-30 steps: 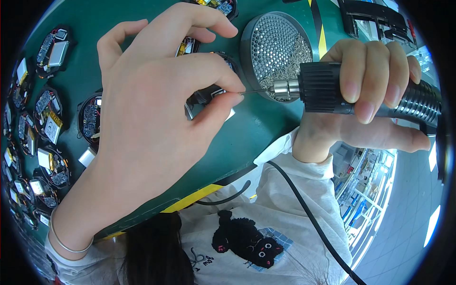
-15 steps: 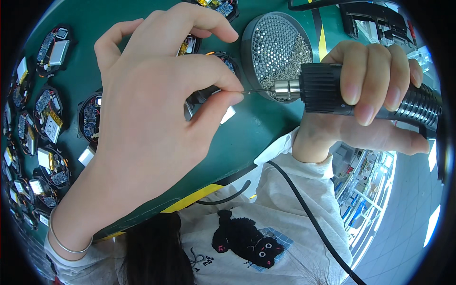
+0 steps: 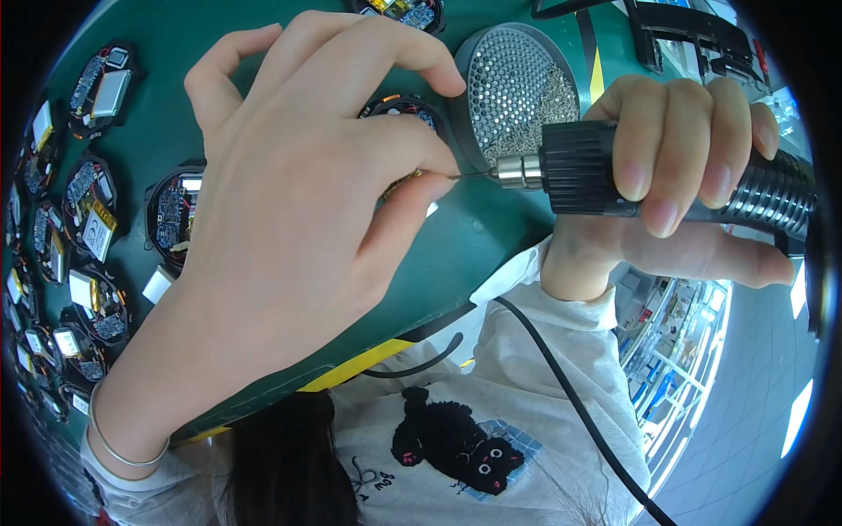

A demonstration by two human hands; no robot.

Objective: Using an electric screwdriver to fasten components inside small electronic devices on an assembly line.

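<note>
My right hand point(image 3: 680, 149) is wrapped around a black electric screwdriver point(image 3: 579, 167), held level with its thin bit point(image 3: 474, 175) pointing left. The thumb and forefinger of my left hand point(image 3: 298, 175) are pinched together at the bit's tip; anything between them is too small or hidden to make out. The other left fingers are bent and apart. Just behind the bit stands a round grey tray point(image 3: 491, 83) with a perforated plate and many tiny screws point(image 3: 554, 101). Under and beside my left hand lie round black circuit-board assemblies point(image 3: 167, 215), partly hidden by it.
Several more round assemblies with boards and silver battery packs point(image 3: 110, 92) cover the left of the green mat point(image 3: 491, 232). A black frame-like device point(image 3: 702, 39) stands at the far right. A black cable point(image 3: 561, 377) runs down across my sleeve. Yellow-black tape point(image 3: 360, 364) edges the table.
My left hand has shifted slightly right, while the screwdriver has moved a little left. The pinched fingertips now sit nearer the chuck. More of the assembly behind my left forefinger shows.
</note>
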